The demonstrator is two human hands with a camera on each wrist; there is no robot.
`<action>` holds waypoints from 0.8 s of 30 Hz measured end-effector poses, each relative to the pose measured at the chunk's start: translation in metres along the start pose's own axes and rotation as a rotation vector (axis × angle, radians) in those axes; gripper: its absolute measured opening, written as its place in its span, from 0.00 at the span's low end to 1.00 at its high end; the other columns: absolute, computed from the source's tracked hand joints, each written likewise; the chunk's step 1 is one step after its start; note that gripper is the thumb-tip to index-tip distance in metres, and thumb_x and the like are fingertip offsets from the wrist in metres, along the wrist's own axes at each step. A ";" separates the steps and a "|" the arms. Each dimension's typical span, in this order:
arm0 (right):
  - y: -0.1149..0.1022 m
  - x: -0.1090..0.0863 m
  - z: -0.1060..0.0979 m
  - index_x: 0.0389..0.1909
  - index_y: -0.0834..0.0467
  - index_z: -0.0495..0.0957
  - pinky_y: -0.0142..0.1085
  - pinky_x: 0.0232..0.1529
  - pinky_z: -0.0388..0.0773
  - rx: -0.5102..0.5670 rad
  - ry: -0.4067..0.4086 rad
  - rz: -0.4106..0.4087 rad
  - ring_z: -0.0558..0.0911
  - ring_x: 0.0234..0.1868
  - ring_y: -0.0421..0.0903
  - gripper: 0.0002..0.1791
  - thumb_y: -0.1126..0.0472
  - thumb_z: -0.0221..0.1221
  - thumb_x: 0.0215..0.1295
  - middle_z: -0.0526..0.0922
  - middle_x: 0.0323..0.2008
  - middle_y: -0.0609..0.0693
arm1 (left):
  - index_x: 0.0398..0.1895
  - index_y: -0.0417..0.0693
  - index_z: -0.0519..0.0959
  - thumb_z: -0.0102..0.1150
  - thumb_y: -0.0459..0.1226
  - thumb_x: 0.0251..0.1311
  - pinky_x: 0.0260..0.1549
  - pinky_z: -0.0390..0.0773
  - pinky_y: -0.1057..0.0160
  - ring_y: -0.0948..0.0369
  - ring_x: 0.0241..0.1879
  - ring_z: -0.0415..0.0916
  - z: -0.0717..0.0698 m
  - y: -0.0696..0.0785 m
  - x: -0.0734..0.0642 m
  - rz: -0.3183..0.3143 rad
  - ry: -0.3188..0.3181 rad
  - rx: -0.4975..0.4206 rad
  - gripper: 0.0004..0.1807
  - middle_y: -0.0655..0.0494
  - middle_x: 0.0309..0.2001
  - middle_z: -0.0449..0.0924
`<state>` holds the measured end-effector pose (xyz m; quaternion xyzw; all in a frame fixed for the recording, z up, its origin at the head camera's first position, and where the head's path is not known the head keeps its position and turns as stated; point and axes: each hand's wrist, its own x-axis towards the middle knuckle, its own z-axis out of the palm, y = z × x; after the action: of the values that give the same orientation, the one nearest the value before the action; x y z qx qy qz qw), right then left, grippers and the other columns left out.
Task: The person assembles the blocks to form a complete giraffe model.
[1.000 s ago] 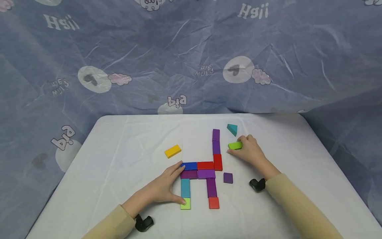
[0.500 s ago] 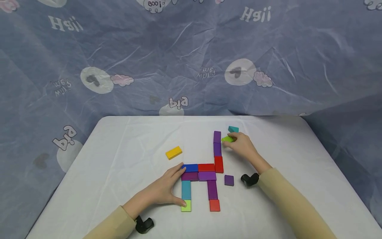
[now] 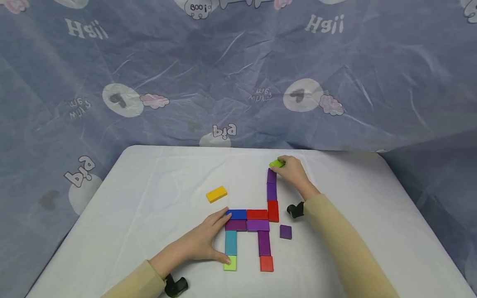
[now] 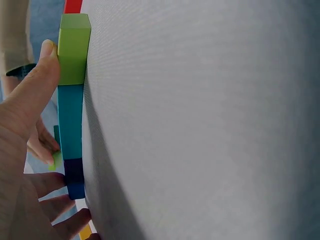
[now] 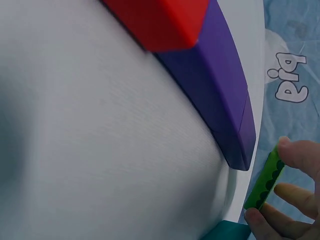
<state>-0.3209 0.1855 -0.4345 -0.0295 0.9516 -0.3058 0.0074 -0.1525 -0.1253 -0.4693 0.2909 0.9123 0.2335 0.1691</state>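
My right hand (image 3: pixel 295 171) pinches a bright green block (image 3: pixel 275 163) at the far end of a column of two purple blocks (image 3: pixel 271 184). In the right wrist view the green block (image 5: pixel 265 180) is between thumb and fingers, with dark scallops along one side. My left hand (image 3: pixel 203 238) spans the left side of the block figure. Its thumb touches the lime block (image 3: pixel 230 263), and its fingertips rest by the blue block (image 3: pixel 238 214). Between these lie a teal block (image 3: pixel 231 243) and a dark purple block (image 3: pixel 236 225).
Red blocks (image 3: pixel 257 214) (image 3: pixel 273 211), a purple bar (image 3: pixel 258 225), a purple leg (image 3: pixel 264 243) and an orange-red square (image 3: pixel 266 263) complete the joined shape. Loose lie a yellow block (image 3: pixel 216 194) and a purple square (image 3: pixel 285 232). A teal piece (image 5: pixel 227 231) shows beneath my right hand.
My right hand has carried the green block leftward and away from me, from right of the purple column to its far end, now covering the teal triangle in the head view. My left hand stays put.
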 end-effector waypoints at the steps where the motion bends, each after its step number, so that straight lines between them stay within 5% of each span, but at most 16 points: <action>1: -0.001 0.002 0.000 0.63 0.67 0.72 0.48 0.54 0.76 -0.020 0.005 -0.001 0.76 0.51 0.57 0.30 0.54 0.62 0.65 0.77 0.57 0.67 | 0.79 0.51 0.51 0.69 0.69 0.40 0.68 0.66 0.45 0.52 0.77 0.48 0.000 0.000 0.000 -0.001 -0.003 0.000 0.65 0.53 0.80 0.41; 15: 0.002 0.017 0.003 0.63 0.70 0.70 0.51 0.56 0.74 -0.117 0.009 0.006 0.75 0.50 0.59 0.29 0.61 0.61 0.65 0.73 0.57 0.72 | 0.78 0.50 0.51 0.69 0.69 0.41 0.69 0.66 0.46 0.52 0.77 0.48 -0.001 0.003 -0.004 0.007 0.002 0.001 0.65 0.53 0.80 0.41; 24: 0.009 0.018 0.009 0.62 0.71 0.72 0.52 0.67 0.68 -0.153 0.032 -0.017 0.71 0.64 0.65 0.25 0.64 0.60 0.66 0.72 0.62 0.72 | 0.78 0.49 0.51 0.69 0.69 0.42 0.69 0.66 0.47 0.53 0.77 0.48 -0.003 0.002 -0.004 0.018 0.002 0.015 0.65 0.52 0.80 0.42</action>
<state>-0.3393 0.1867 -0.4466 -0.0334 0.9719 -0.2327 -0.0125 -0.1498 -0.1276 -0.4655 0.3000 0.9116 0.2283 0.1639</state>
